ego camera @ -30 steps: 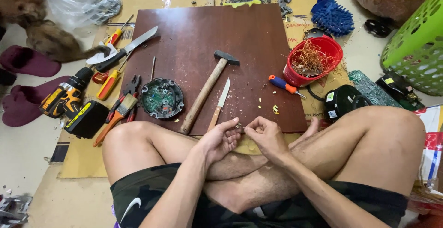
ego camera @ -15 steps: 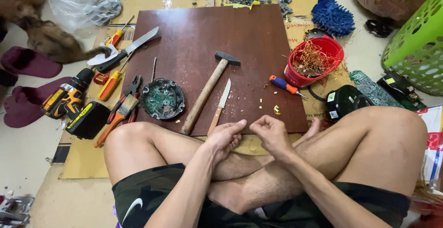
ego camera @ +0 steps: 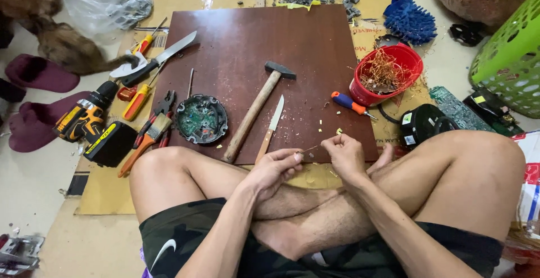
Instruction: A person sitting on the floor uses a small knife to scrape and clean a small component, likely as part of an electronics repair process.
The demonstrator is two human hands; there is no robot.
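Two hands met over the crossed legs, just in front of the brown board (ego camera: 270,59). Left hand (ego camera: 274,168) & right hand (ego camera: 344,155) each pinched shut on one end of a thin wire strand (ego camera: 310,150), stretched between them. Strand looked v. light, bendy, prob. easy to kink or snap, so best gripped at the ends w/ fingertips. Knife (ego camera: 271,127) & hammer (ego camera: 256,109) lay just beyond, red bowl (ego camera: 405,64) of copper scraps to the right.

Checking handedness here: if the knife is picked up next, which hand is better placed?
Probably the left hand. The knife lies on the board with its wooden handle pointing at that hand, right beside it. The right hand sits farther off. Both hands pinch a thin wire, so one must let go.
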